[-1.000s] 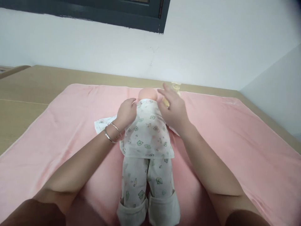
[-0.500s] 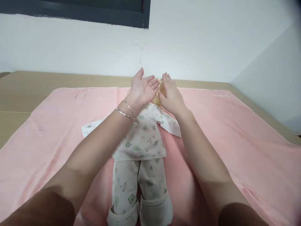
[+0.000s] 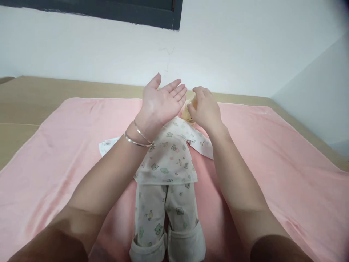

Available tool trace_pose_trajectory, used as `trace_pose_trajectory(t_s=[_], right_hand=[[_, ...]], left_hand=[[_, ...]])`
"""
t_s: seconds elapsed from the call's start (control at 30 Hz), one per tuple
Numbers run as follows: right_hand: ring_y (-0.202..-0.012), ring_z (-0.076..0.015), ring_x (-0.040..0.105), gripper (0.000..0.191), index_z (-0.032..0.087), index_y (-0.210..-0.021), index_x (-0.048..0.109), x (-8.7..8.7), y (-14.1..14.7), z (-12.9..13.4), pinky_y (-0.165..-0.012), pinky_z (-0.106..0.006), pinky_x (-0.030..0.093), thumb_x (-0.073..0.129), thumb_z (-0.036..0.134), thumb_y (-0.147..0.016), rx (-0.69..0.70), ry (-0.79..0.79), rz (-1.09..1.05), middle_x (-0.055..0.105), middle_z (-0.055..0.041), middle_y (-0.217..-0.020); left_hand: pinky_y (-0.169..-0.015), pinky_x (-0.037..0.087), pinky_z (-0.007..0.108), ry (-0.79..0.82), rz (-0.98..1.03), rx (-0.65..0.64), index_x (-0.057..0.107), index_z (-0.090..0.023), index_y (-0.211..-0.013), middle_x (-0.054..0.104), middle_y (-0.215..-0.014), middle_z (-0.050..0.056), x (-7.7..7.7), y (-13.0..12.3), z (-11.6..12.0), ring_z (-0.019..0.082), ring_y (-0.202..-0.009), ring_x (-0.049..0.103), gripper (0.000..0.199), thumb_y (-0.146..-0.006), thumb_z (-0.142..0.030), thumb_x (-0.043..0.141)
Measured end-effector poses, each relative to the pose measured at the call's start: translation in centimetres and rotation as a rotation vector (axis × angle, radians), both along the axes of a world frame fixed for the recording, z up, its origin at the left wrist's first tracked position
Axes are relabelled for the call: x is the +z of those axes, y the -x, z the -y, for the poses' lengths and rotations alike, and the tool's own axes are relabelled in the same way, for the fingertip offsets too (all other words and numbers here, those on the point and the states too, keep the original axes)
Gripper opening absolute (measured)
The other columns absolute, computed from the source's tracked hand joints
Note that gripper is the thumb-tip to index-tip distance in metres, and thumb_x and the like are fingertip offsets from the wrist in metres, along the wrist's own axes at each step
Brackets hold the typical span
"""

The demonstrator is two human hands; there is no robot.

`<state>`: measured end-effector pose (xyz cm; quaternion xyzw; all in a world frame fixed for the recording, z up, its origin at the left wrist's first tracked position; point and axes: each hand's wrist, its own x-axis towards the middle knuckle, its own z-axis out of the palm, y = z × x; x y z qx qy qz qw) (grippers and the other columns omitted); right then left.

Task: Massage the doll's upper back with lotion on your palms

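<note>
My left hand [image 3: 163,103] is held palm up above the collar of a small white top [image 3: 171,156] printed with green bears. Its fingers are stretched out and nothing lies on the palm. To its right, my right hand [image 3: 207,111] is turned back up, with fingers curved and the thumb apart. Behind it shows part of a yellowish, see-through item [image 3: 187,115] with small dark print; its kind is hidden. Matching white trousers [image 3: 152,211] with turned-up cuffs lie below the top's hem. Whether anything is inside the clothes I cannot tell.
A pink cloth [image 3: 272,153] with some creases spreads under the clothes. It covers much of a light wooden table [image 3: 40,94]. A white wall [image 3: 231,47] rises behind the table, with a dark frame [image 3: 131,14] at top left.
My left hand has shifted left and its palm opens more to the view. My right hand has moved slightly right, its fingers more curved. The gap between the hands is wider.
</note>
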<state>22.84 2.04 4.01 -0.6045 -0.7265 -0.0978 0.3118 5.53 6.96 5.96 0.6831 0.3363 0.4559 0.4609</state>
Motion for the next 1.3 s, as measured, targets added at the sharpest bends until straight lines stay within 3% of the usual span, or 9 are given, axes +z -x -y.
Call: trace_pose_trajectory(t_s=[0.17,0.3,0.57,0.7,0.83,0.93,1.1,1.2,1.3], right_hand=[[-0.132,-0.0380,0.050,0.047,0.016,-0.136,0.055,0.0,1.0,-0.4,-0.112,-0.061,0.044,0.051,0.023,-0.089,-0.030,0.002,0.037,0.059,-0.0173,-0.136],[-0.139,-0.0387,0.045,0.046,0.018,-0.138,0.052,-0.4,1.2,-0.3,-0.114,-0.060,0.042,0.053,0.033,-0.094,-0.049,0.011,0.043,0.054,-0.0173,-0.143],[-0.143,-0.0406,0.040,0.055,0.017,-0.144,0.048,-0.8,1.5,0.0,-0.115,-0.063,0.040,0.056,0.041,-0.096,-0.094,0.025,0.072,0.050,-0.0206,-0.148],[-0.145,-0.0390,0.040,0.059,0.017,-0.149,0.046,-0.5,1.4,0.4,-0.116,-0.059,0.040,0.055,0.043,-0.097,-0.111,0.053,0.115,0.048,-0.0200,-0.150],[-0.148,-0.0397,0.037,0.063,0.016,-0.153,0.043,0.1,1.5,1.1,-0.115,-0.059,0.042,0.053,0.042,-0.096,-0.114,0.111,0.124,0.044,-0.0203,-0.155],[-0.152,-0.0400,0.032,0.063,0.015,-0.152,0.045,0.2,1.6,1.2,-0.119,-0.061,0.037,0.053,0.040,-0.095,-0.106,0.145,0.105,0.040,-0.0209,-0.160],[-0.159,-0.0424,0.015,0.068,0.021,-0.157,0.038,0.3,1.8,1.6,-0.122,-0.074,0.022,0.053,0.039,-0.094,-0.072,0.157,0.025,0.027,-0.0163,-0.169],[-0.161,-0.0396,0.010,0.063,0.023,-0.158,0.036,1.4,2.8,3.3,-0.123,-0.074,0.020,0.046,0.040,-0.099,-0.018,0.109,-0.036,0.024,-0.0136,-0.171],[-0.161,-0.0348,0.012,0.056,0.028,-0.158,0.035,3.1,4.6,5.7,-0.125,-0.070,0.022,0.035,0.043,-0.104,0.122,0.064,-0.080,0.026,-0.0073,-0.171]], left_hand=[[-0.088,0.058,0.043,-0.123,-0.104,0.096,0.064,-0.023,-0.138,0.069,-0.121,0.011,2.0,4.1,4.2,0.028,-0.132,0.064,0.080,-0.105,-0.043,-0.007],[-0.090,0.058,0.042,-0.008,-0.041,-0.044,0.062,-0.019,-0.139,0.071,-0.124,0.010,4.3,6.1,7.0,0.023,-0.133,0.064,0.084,-0.100,-0.024,-0.012],[-0.090,0.055,0.049,0.042,-0.114,0.006,0.060,-0.023,-0.140,0.068,-0.127,0.013,3.2,8.6,6.9,0.029,-0.135,0.062,0.069,-0.105,-0.045,0.005],[-0.103,0.054,0.050,0.320,0.165,-0.112,0.061,-0.022,-0.136,0.063,-0.136,0.010,5.8,8.4,9.7,0.027,-0.143,0.054,0.065,-0.104,-0.039,0.007],[-0.119,0.046,0.035,0.702,0.582,-0.126,0.049,-0.014,-0.143,0.059,-0.145,0.009,7.9,7.6,12.2,0.020,-0.148,0.048,0.056,-0.103,-0.039,0.017],[-0.124,0.040,0.036,0.807,0.740,-0.139,0.043,-0.016,-0.148,0.056,-0.149,0.008,7.9,7.1,12.6,0.021,-0.152,0.042,0.055,-0.103,-0.041,0.023],[-0.124,0.040,0.036,0.903,0.768,-0.103,0.039,-0.014,-0.152,0.054,-0.151,0.012,7.5,6.5,12.9,0.022,-0.152,0.043,0.057,-0.104,-0.040,0.021],[-0.125,0.040,0.036,0.911,0.748,-0.094,0.036,-0.012,-0.154,0.053,-0.152,0.015,7.2,6.0,13.1,0.023,-0.149,0.047,0.059,-0.104,-0.041,0.024],[-0.125,0.040,0.042,0.927,0.734,-0.098,0.035,-0.019,-0.155,0.052,-0.153,0.013,6.8,5.6,13.0,0.025,-0.151,0.044,0.056,-0.104,-0.040,0.025]])
